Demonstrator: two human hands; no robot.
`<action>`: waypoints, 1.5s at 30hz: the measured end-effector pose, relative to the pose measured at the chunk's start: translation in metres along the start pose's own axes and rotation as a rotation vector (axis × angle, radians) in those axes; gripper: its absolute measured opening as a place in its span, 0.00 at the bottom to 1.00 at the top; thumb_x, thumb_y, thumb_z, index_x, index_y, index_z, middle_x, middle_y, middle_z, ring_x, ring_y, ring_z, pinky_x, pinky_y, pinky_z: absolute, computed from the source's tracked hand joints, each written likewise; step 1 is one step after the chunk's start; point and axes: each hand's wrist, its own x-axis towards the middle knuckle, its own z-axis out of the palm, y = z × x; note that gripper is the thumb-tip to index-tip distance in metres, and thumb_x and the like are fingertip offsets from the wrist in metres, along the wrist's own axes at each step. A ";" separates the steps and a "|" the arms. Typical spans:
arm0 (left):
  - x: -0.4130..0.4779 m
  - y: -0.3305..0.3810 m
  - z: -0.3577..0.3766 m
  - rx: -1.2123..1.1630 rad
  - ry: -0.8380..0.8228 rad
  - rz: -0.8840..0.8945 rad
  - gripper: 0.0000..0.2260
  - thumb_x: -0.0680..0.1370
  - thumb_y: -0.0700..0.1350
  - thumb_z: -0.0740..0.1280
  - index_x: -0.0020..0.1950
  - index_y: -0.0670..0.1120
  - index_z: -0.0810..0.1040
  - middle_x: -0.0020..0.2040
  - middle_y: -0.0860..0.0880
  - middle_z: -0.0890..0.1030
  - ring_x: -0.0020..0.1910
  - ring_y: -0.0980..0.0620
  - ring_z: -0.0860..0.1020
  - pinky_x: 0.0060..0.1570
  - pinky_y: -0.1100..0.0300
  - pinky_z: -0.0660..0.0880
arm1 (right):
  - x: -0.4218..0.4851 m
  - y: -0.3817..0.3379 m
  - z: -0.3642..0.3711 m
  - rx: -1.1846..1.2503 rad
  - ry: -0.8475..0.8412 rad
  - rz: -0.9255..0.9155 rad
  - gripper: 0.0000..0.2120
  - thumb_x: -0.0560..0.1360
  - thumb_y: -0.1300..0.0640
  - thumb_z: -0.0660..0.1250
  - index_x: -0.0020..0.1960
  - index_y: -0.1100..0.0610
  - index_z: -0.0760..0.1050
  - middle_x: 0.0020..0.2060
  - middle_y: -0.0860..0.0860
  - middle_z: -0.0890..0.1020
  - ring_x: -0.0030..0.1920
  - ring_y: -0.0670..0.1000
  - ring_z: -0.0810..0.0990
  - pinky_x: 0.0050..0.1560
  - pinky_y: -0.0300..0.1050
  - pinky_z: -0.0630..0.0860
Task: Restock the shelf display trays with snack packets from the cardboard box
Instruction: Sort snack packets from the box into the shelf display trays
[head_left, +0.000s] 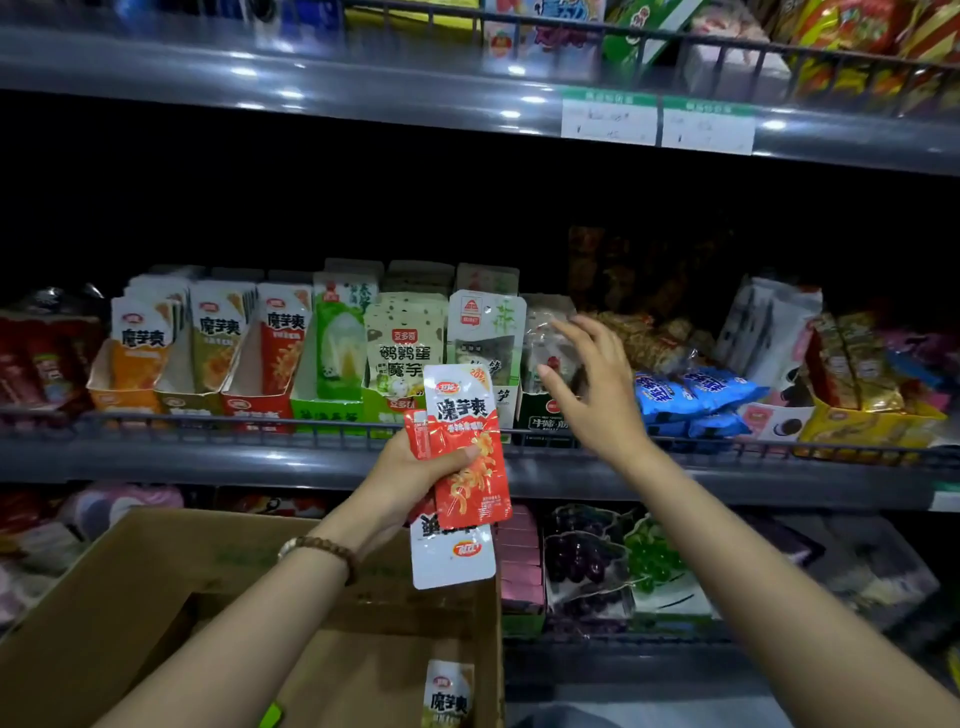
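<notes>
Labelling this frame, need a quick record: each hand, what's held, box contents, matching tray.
left hand: grips red packets, above box corner
right hand: open, holds nothing, raised before shelf
box: lower left, a packet shows inside
matching tray: red tray, left part of shelf, holds like packets

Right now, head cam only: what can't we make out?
Head view:
- Price labels: blurred, unreadable.
- How many red packets the left hand holds: the front one covers the rest.
- Cardboard box contents: flap, arm and bottom edge hide most.
- Clear pouch label: right hand covers part, rest blurred.
</notes>
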 end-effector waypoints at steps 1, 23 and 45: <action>-0.005 0.001 -0.003 0.011 -0.006 0.011 0.11 0.71 0.38 0.72 0.50 0.48 0.75 0.45 0.49 0.83 0.42 0.52 0.82 0.38 0.61 0.77 | -0.011 -0.014 0.003 0.124 0.015 0.030 0.24 0.76 0.47 0.65 0.70 0.49 0.65 0.68 0.48 0.67 0.69 0.47 0.63 0.68 0.46 0.62; -0.080 -0.022 -0.139 -0.323 0.731 -0.097 0.14 0.81 0.41 0.61 0.65 0.40 0.72 0.55 0.40 0.78 0.50 0.45 0.77 0.49 0.53 0.75 | -0.148 -0.151 0.121 1.377 -0.301 1.291 0.06 0.75 0.58 0.67 0.48 0.62 0.76 0.34 0.55 0.84 0.39 0.52 0.80 0.45 0.46 0.76; -0.136 -0.035 -0.146 0.058 -0.139 -0.297 0.16 0.75 0.60 0.61 0.58 0.53 0.75 0.53 0.51 0.84 0.54 0.52 0.81 0.56 0.57 0.76 | -0.143 -0.202 0.139 1.213 -0.314 0.908 0.13 0.76 0.57 0.65 0.59 0.60 0.76 0.47 0.56 0.85 0.41 0.51 0.84 0.39 0.42 0.80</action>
